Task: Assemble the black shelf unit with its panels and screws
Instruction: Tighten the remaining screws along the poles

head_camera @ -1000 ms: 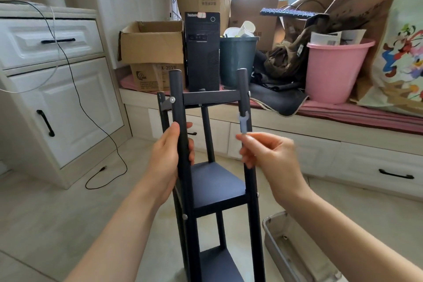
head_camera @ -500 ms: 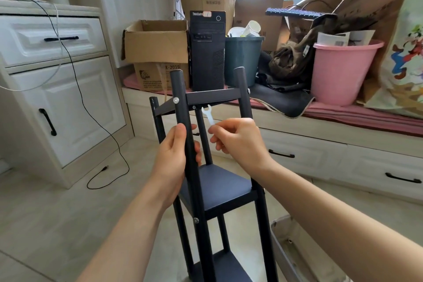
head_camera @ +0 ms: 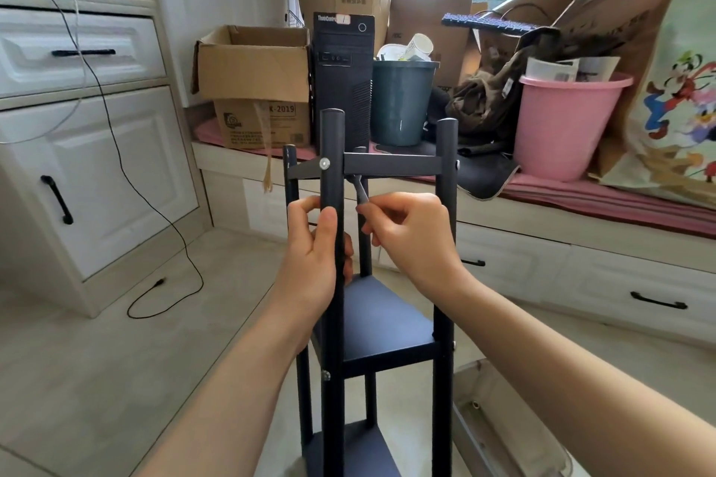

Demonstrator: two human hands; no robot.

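Note:
The black shelf unit (head_camera: pixel 387 321) stands upright on the floor in front of me, with round posts and dark panels at three levels. A silver screw head (head_camera: pixel 324 164) shows on the near left post at the top panel (head_camera: pixel 391 169). My left hand (head_camera: pixel 315 259) grips that near left post just below the top panel. My right hand (head_camera: pixel 410 240) pinches a small flat metal wrench (head_camera: pixel 360 190), whose head reaches up under the top panel behind the post.
A metal tray (head_camera: pixel 503 418) lies on the floor at the lower right. Behind the shelf a window seat carries cardboard boxes (head_camera: pixel 252 70), a black computer tower (head_camera: pixel 343 77), a dark bin (head_camera: pixel 403 101) and a pink bucket (head_camera: pixel 565 128). A white cabinet (head_camera: pixel 77 147) stands left, a black cable trailing across the floor.
My right hand carried the wrench from the near right post leftward, in under the top panel. The left hand kept its grip on the near left post.

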